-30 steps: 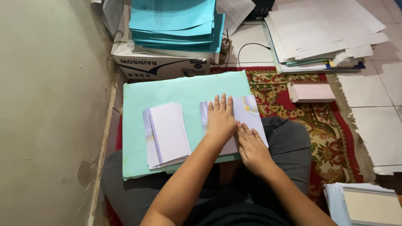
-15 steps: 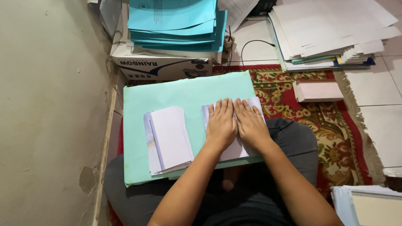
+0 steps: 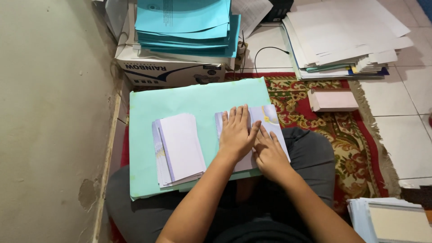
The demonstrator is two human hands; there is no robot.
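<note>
Left hand (image 3: 236, 132): flat, fingers spread, palm pressing down on a folded white sheet (image 3: 263, 130); nothing gripped.
Right hand (image 3: 270, 153): flat, touching the left at the thumb side, fingers laid on the lower right part of the same sheet; nothing gripped.
Folded white sheet: one, under both hands, with a pale printed corner showing past the fingertips. It lies on a light green board (image 3: 198, 96) across the lap.
Step in hand, as judged: pressing a fold flat. The next move likely calls for a firm sweep along the crease with the sheet kept square.
Stack of folded sheets (image 3: 180, 148): one stack, left of the hands, on the same board, apart from them; sheet count cannot be told.
Cardboard box (image 3: 168, 72): one, beyond the hands, bearing one pile of blue folders (image 3: 186, 22).
Heap of white papers (image 3: 346, 36): one, far right.
Pink box (image 3: 333, 100): one, right of the hands, on the patterned rug (image 3: 351, 148).
</note>
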